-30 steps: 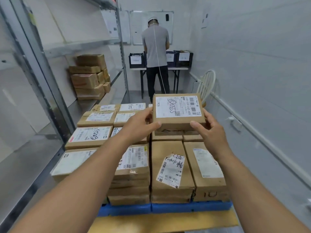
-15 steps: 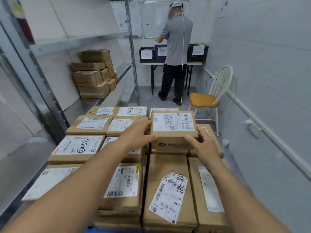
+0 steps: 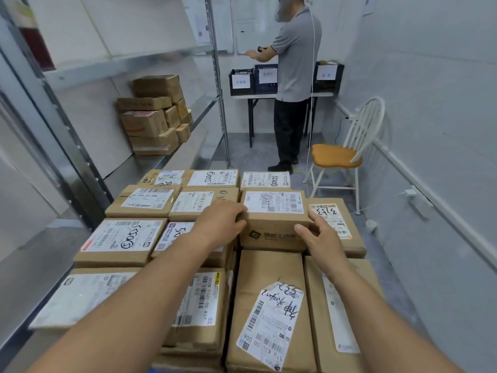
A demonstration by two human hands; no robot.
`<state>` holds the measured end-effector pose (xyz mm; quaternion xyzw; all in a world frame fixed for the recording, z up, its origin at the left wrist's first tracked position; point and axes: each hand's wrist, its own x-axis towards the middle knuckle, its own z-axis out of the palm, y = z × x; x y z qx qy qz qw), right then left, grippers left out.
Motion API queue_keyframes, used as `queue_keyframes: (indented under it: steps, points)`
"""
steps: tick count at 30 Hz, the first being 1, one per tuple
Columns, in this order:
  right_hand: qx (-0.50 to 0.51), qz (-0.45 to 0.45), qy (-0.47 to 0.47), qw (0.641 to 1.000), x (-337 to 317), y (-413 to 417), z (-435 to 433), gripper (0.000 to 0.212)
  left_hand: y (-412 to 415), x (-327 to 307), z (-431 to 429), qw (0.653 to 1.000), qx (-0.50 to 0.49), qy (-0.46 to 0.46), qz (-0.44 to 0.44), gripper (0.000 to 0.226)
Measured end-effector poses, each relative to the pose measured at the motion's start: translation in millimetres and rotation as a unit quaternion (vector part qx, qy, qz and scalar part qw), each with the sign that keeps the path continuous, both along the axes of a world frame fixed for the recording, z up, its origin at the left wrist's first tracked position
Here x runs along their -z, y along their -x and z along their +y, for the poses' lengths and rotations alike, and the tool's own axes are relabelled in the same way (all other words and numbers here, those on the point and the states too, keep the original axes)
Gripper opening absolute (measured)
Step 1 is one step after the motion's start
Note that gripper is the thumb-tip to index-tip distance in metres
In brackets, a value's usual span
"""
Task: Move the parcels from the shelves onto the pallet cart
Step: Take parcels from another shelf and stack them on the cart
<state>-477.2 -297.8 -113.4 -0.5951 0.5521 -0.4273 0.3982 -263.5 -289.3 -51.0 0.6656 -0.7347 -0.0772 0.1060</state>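
Note:
A brown cardboard parcel (image 3: 274, 219) with a white label rests on top of the stacked parcels (image 3: 188, 238) on the pallet cart. My left hand (image 3: 219, 224) grips its left side. My right hand (image 3: 318, 238) holds its right front corner. Both hands are closed around this parcel. Several labelled parcels fill the cart around it; the cart itself is hidden under them. More brown boxes (image 3: 153, 114) sit on the metal shelf (image 3: 172, 157) at the left.
A person in a grey shirt (image 3: 294, 76) stands at a table with dark crates (image 3: 242, 82) at the far end. A white chair with an orange seat (image 3: 341, 154) stands by the right wall. The shelf rack's upright (image 3: 219, 84) borders the aisle.
The parcel in my hands has come down from chest height onto the stack, at the back middle of the cart. My view has moved forward and tilted down. The person turned left.

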Motion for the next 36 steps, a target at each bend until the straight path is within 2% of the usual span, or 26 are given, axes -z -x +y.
queue_keyframes:
  steps: [3,10,14,18,23,26,32,36]
  points:
    - [0.006,0.024,-0.013,1.000,1,-2,1,0.044,2,1,0,0.999,0.010,-0.009,-0.032,0.029]
    - [-0.003,0.062,-0.018,0.998,-6,-6,-1,0.039,0,2,3,0.999,0.019,-0.008,-0.037,0.028]
    - [0.027,0.137,0.003,0.990,-14,-8,2,0.042,-1,-3,5,0.999,0.028,-0.002,-0.020,0.021]
    - [0.093,0.249,0.101,0.959,-24,-15,8,0.042,-2,-8,15,0.999,0.034,0.031,-0.007,0.042]
    - [0.073,0.344,0.228,0.908,-35,-44,24,0.044,-6,-14,35,0.993,0.043,0.111,-0.021,0.046]
    - [0.079,0.372,0.321,0.868,-39,-62,38,0.039,-11,-14,50,0.984,0.051,0.168,-0.036,0.047]
    - [0.081,0.405,0.396,0.820,-50,-90,73,0.036,-30,-9,87,0.976,0.042,0.210,-0.031,0.047]
    - [0.050,0.383,0.438,0.812,-54,-106,96,0.038,-50,-4,122,0.970,0.004,0.242,-0.025,0.047]
